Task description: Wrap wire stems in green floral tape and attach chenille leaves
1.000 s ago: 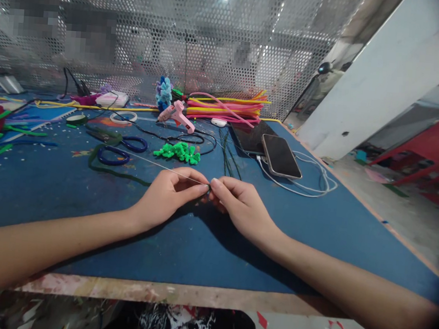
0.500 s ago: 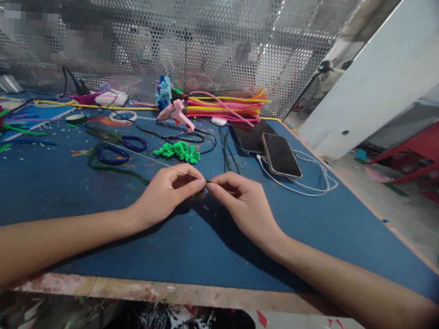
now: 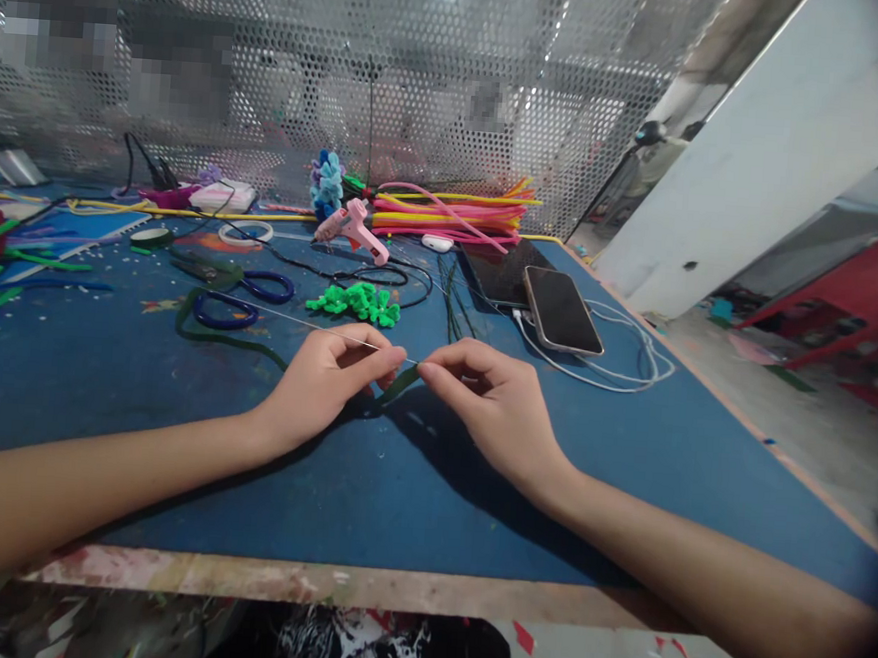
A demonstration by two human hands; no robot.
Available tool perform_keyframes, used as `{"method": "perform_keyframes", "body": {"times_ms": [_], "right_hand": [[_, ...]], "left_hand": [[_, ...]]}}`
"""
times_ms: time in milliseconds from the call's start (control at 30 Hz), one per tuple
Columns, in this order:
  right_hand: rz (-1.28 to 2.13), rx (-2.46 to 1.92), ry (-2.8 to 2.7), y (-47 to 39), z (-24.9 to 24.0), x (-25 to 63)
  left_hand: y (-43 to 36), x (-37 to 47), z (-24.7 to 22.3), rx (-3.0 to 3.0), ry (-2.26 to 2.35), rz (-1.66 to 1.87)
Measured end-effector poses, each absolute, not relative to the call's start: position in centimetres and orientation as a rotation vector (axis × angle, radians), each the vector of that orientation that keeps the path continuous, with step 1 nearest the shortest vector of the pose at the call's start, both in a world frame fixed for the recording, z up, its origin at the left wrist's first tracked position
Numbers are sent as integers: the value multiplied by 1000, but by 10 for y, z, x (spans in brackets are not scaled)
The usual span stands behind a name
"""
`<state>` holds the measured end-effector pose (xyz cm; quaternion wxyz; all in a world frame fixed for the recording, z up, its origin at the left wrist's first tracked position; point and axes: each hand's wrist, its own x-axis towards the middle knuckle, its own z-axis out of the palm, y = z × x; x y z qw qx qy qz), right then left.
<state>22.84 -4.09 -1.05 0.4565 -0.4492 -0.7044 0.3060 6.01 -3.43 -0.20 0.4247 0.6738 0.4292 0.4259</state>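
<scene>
A thin pale wire (image 3: 282, 314) slants from beside the blue-handled scissors (image 3: 230, 310) across to my fingertips. My left hand (image 3: 335, 370) is closed, thumb against fingers, around the wire near its right end. In a pinch, my right hand (image 3: 494, 403) grips the wire's end together with a strip of dark green tape (image 3: 399, 386). That strip slopes down and left from the pinch and passes under my left hand. More green tape (image 3: 232, 340) lies curved on the table left of my hand. Green fuzzy flowers (image 3: 358, 303) lie just beyond my hands.
Farther back are a pink glue gun (image 3: 352, 231) with its black cord and a bundle of pink and yellow pipe cleaners (image 3: 447, 214). Dark green stems (image 3: 452, 300) lie beside a tablet (image 3: 499, 273) and a phone (image 3: 565, 311) with a white cable. A perforated metal screen (image 3: 425, 98) stands behind.
My fingertips have moved slightly apart. A slanting length of green tape now shows between them, where before only a small green bit was visible.
</scene>
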Motion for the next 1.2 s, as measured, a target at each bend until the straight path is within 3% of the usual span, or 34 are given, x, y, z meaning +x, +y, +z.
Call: {"method": "perform_keyframes", "body": {"times_ms": [667, 1200], "right_hand": [[653, -1094, -1772, -41, -12, 229], [790, -1074, -1734, -42, -10, 226]], "left_hand": [[-28, 57, -5, 1498, 1066, 1126], [-22, 52, -7, 1421, 950, 1074]]}}
